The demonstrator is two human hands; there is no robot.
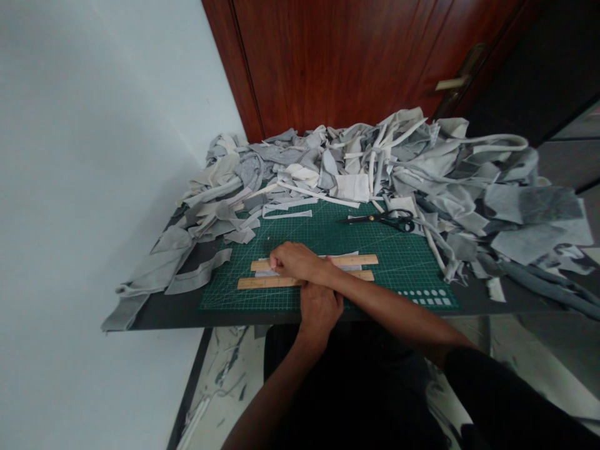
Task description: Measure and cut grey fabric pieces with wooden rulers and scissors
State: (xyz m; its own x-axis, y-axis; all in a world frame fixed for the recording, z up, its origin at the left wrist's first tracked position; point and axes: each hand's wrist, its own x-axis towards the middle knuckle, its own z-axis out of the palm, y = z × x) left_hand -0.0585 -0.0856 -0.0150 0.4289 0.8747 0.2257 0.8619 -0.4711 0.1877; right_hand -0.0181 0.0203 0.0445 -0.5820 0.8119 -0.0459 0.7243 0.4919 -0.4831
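Note:
My right hand [293, 260] is closed over the left part of two wooden rulers, its forearm crossing above my left hand; what its fingers hold, if anything, is hidden. My left hand [320, 306] reaches forward under that forearm and rests on the rulers, fingers stretched out but mostly covered. The upper ruler [365, 260] and the lower ruler [253, 283] lie roughly parallel. Between and beneath them shows a piece of light grey fabric [354, 268]. All of this lies on a green cutting mat [403, 275].
Black-handled scissors [398, 219] lie on the mat's far right. A heap of grey and white fabric scraps [300, 156] runs along the table's back and both sides. A narrow pale strip [293, 215] lies near it. Beyond are a wooden door [337, 62] and a white wall [117, 156].

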